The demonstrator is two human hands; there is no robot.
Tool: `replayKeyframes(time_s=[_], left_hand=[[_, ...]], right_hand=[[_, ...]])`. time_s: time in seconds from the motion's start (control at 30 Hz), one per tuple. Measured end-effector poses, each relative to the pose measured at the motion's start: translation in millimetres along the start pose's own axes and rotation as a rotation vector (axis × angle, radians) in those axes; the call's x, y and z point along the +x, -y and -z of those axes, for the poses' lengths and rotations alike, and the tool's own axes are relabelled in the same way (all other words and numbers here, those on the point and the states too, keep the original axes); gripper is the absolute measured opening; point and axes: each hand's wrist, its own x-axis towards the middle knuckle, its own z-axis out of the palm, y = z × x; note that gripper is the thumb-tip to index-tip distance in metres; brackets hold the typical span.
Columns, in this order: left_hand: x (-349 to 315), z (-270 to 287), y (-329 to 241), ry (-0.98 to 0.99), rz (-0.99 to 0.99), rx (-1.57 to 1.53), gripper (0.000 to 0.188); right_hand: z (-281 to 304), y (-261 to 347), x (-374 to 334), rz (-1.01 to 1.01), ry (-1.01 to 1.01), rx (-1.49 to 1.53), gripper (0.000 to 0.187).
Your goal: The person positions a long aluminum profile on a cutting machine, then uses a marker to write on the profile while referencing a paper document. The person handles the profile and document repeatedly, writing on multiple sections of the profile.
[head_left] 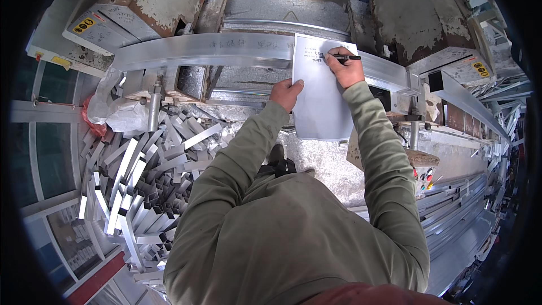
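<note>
A white sheet of paper (pixel 319 101) lies with its upper part on a long silver metal profile (pixel 226 51), and its lower part hangs over the near side. Some dark writing shows near its top. My right hand (pixel 345 70) rests on the sheet's upper right, closed round a black marker pen (pixel 347 57) whose tip end points left toward the writing. At the sheet's left edge, my left hand (pixel 286 95) is closed, with the paper pinched between thumb and fingers.
Two worn machine housings (pixel 158 0) (pixel 420 11) flank the profile. Many short offcuts of square metal tube (pixel 147 186) are heaped at left, beside a white plastic bag (pixel 121 104). Another long profile (pixel 468 101) slants away at right, above stacked metal lengths (pixel 451 214). Clamp cylinders (pixel 154 107) stand in front.
</note>
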Motion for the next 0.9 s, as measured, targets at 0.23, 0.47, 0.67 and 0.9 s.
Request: replayKeyframes(time_s=[0.23,0.47,0.67,0.9], left_hand=[[-1,0,0,0.002,0.030,-0.017,0.041],[-1,2,2,-0.002,0.032,-0.006,0.042],[3,0,2,0.000,0.024,0.018,0.044],[2,6,4,-0.023,0.044,-0.016,0.043]], right_hand=[[2,0,-2,0.047,-0.029,-0.078,0.010],[2,-4,-1,0.060,-0.068,-0.101,0.010],[7,-15,5,0.067,-0.164,-0.181,0.010],[50,25,-50,0.055,-0.394,0.548,0.010]])
